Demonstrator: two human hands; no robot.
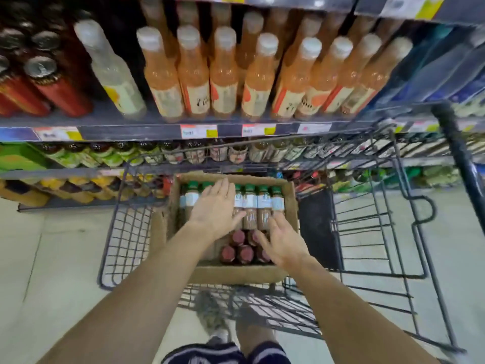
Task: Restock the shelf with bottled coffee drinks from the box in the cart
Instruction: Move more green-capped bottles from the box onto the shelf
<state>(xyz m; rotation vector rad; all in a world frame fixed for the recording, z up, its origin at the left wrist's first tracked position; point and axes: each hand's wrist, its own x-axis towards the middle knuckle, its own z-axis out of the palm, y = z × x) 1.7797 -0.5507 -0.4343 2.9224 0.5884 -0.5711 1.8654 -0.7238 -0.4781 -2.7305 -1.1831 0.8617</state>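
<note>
Coffee bottles [249, 206] lie in the cardboard box [237, 274] inside the wire cart [372, 232], long axes running away from me, green caps toward the shelf [157, 132]. I count six green caps showing; some may be hidden under my left hand [215, 206]. Nearer me, about five dark red caps [237, 246] face up. My left hand lies flat, fingers straight and together, over the bottles. My right hand [282, 239] hovers at the near right, fingers spread and relaxed, gripping nothing. Both forearms reach forward and down.
</note>
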